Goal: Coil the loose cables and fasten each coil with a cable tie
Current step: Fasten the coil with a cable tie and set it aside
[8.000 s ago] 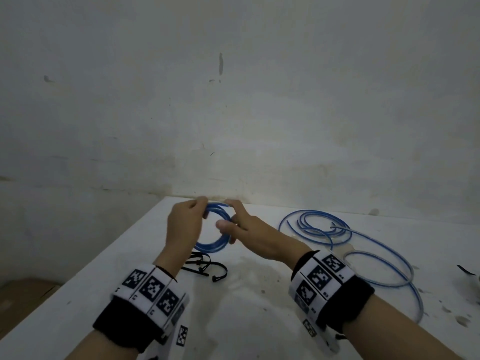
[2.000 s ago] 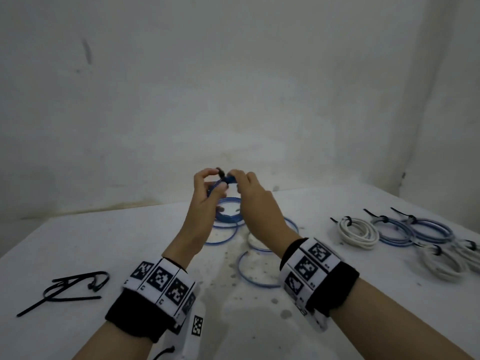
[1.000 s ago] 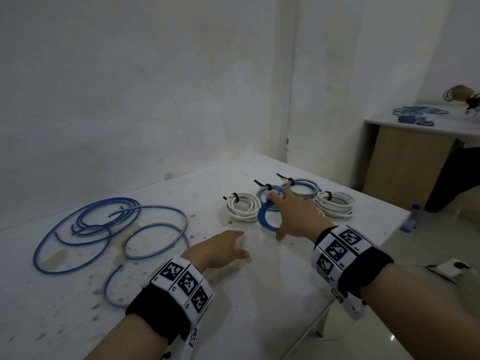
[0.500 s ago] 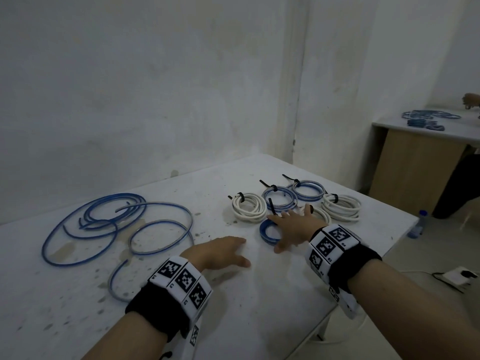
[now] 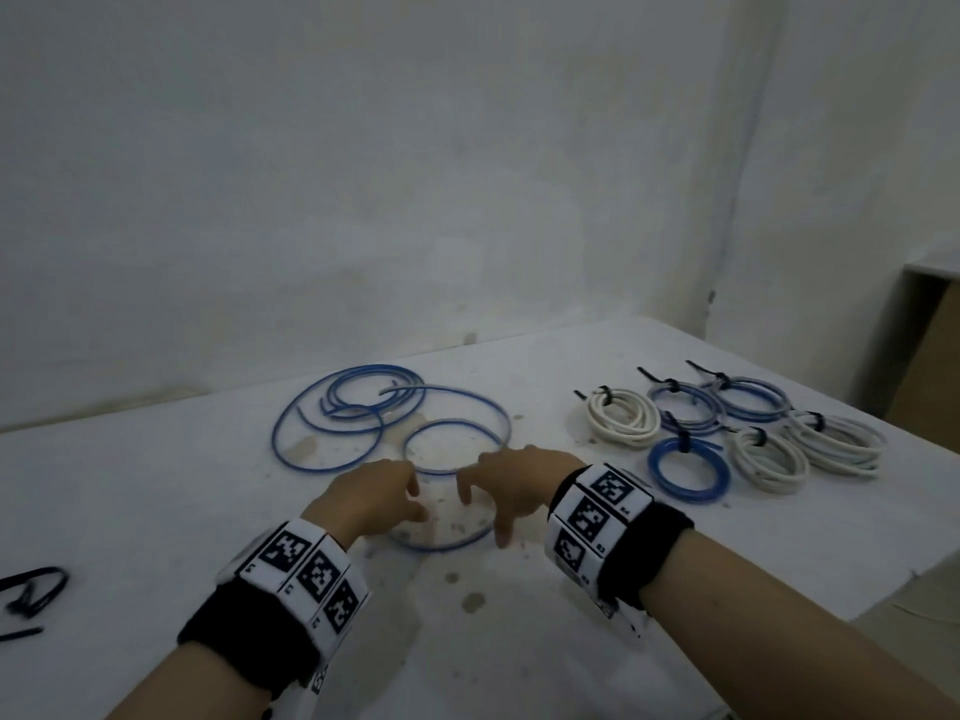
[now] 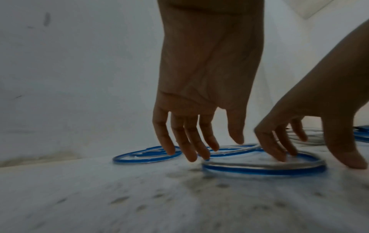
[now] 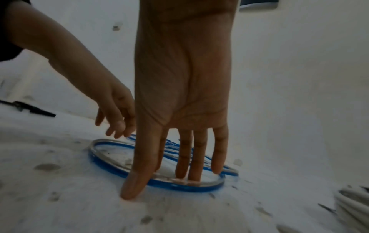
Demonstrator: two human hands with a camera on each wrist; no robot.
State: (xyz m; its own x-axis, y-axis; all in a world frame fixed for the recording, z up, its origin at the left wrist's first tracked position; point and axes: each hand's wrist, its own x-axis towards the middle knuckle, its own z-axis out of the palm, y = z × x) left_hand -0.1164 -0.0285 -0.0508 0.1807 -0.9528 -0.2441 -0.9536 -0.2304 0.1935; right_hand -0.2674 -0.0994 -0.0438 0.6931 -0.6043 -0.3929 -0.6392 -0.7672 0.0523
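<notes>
A long loose blue cable (image 5: 389, 423) sprawls in several loops on the white table (image 5: 156, 511). Its nearest loop (image 5: 447, 545) lies between my hands. My right hand (image 5: 483, 506) has straight fingers (image 7: 183, 170) whose tips touch the table inside that loop (image 7: 179, 188), and the thumb is outside it. My left hand (image 5: 410, 501) hovers just above the cable with its fingers (image 6: 187, 146) spread and pointing down, holding nothing. A small blue coil (image 5: 688, 467) with a black tie lies to the right.
Several tied coils, white (image 5: 621, 418) and blue (image 5: 748, 397), lie in a group at the right near the table's edge. Loose black cable ties (image 5: 31, 595) lie at the far left. A wall stands close behind the table. A wooden cabinet (image 5: 930, 356) is at the far right.
My right hand let go of the small tied blue coil beside the other coils and moved left to the loose cable. The left hand reached forward to the same loop. The view swung left.
</notes>
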